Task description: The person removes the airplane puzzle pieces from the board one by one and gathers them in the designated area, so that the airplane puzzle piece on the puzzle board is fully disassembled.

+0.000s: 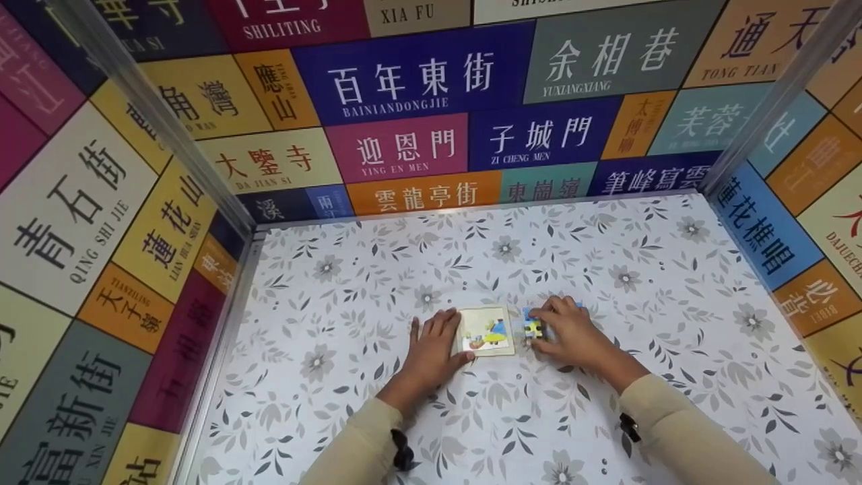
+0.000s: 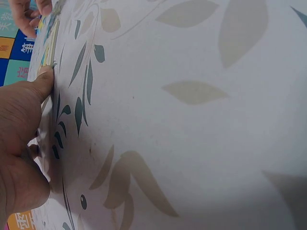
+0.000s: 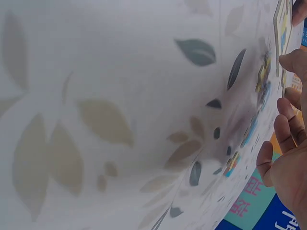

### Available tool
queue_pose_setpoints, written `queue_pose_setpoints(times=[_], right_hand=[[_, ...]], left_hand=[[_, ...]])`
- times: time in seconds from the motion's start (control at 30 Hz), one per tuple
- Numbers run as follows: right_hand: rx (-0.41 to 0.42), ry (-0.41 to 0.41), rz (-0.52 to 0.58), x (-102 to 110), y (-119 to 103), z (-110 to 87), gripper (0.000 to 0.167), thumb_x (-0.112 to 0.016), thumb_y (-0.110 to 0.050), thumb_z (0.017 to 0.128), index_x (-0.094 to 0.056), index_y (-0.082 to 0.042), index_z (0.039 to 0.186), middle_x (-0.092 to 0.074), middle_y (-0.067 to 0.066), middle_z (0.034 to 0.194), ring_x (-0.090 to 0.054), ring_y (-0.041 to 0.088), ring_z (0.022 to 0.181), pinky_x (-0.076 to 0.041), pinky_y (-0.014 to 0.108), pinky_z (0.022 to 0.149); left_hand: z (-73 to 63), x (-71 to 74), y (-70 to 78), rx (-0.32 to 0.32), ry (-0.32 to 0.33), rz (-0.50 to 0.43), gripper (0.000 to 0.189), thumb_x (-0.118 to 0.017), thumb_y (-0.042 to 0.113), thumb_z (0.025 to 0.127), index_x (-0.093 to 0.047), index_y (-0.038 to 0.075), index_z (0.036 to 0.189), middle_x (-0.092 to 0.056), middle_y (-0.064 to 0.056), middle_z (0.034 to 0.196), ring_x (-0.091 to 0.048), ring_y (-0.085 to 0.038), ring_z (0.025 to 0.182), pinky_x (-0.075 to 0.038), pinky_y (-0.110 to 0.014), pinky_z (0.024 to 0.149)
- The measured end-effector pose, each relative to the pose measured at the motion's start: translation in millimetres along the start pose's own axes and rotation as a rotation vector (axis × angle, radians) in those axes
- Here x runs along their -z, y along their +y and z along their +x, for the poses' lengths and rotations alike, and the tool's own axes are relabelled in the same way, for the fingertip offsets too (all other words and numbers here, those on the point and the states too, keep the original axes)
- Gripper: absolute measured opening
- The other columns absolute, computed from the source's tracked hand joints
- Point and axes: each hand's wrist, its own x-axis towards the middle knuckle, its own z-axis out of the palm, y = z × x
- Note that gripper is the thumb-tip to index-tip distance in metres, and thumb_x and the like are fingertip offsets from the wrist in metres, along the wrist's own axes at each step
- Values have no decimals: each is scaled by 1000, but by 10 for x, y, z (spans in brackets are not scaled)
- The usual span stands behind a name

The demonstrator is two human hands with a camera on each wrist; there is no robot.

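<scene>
One puzzle board (image 1: 486, 331); a few loose puzzle pieces (image 1: 534, 328), number unclear; two hands (image 1: 431, 347).

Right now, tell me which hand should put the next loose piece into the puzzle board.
Probably the right hand: its fingers are on the loose pieces beside the puzzle board. The left hand lies flat at the board's left edge, apparently steadying it.
</scene>
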Motion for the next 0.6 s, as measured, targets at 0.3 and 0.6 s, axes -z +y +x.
queue_pose_setpoints(times=[0.3, 0.6], right_hand=[[-34, -36, -28, 127, 171, -171, 47, -86, -21, 95, -74, -6, 138, -62, 9, 113, -48, 23, 102, -32, 44, 81], [-34, -30, -23, 151, 260, -264, 32, -86, -20, 95, -77, -13, 126, -62, 5, 111, -47, 21, 100, -31, 44, 81]], left_hand=[[10, 2, 1, 2, -9, 6, 82, -69, 50, 106, -39, 11, 171, -37, -9, 178, -32, -33, 168, -15, -73, 135], [-6, 5, 8, 2, -2, -5, 81, -69, 49, 106, -40, 11, 171, -37, -9, 178, -33, -34, 168, -14, -73, 135]])
